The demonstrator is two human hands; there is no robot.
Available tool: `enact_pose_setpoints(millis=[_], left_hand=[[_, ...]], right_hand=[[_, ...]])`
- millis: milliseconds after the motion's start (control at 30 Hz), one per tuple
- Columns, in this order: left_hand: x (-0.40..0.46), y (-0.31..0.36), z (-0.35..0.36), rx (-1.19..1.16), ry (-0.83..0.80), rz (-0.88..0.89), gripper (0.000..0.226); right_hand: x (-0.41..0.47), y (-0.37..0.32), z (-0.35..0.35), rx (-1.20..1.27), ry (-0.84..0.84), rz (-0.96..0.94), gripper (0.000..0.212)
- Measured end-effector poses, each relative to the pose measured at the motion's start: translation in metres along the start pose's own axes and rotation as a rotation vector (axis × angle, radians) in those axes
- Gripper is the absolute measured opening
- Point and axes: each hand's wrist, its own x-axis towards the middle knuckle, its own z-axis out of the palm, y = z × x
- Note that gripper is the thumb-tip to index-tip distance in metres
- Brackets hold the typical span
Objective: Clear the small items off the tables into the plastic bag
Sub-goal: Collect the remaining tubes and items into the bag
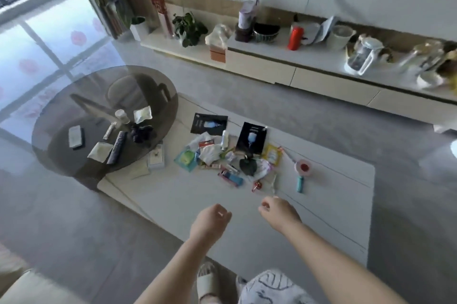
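Fingers curl loosely on both the left hand (212, 219) and right hand (278, 211), holding nothing I can make out above the white table (197, 195), where the pile of small items (222, 157) could scatter if swept carelessly, and no plastic bag is visible.

Both hands hover loosely curled, left hand (213, 220), right hand (279, 211), over white table (188, 204), clutter pile (222, 155) beyond, round glass table (61, 105) alongside
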Motion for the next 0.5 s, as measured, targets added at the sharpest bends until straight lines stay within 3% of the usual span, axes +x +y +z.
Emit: enact_pose_setpoints(millis=[500], left_hand=[[0.174,0.054,0.099,0.005,-0.189,0.003,0.038]], right_hand=[[0.13,0.107,0.036,0.318,0.098,0.311,0.027]])
